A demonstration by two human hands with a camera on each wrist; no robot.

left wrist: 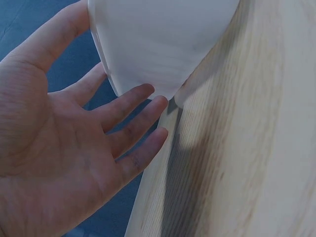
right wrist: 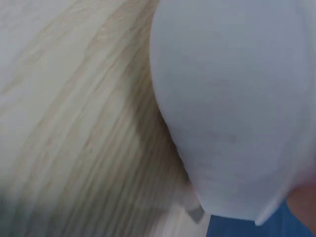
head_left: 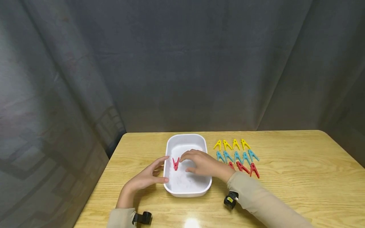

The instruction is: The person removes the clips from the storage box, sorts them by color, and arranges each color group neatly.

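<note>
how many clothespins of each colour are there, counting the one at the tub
yellow clothespins: 4
blue clothespins: 5
red clothespins: 4, that is 3 in the row on the table plus 1 red clothespin at the white tub, by the right hand
total: 13
</note>
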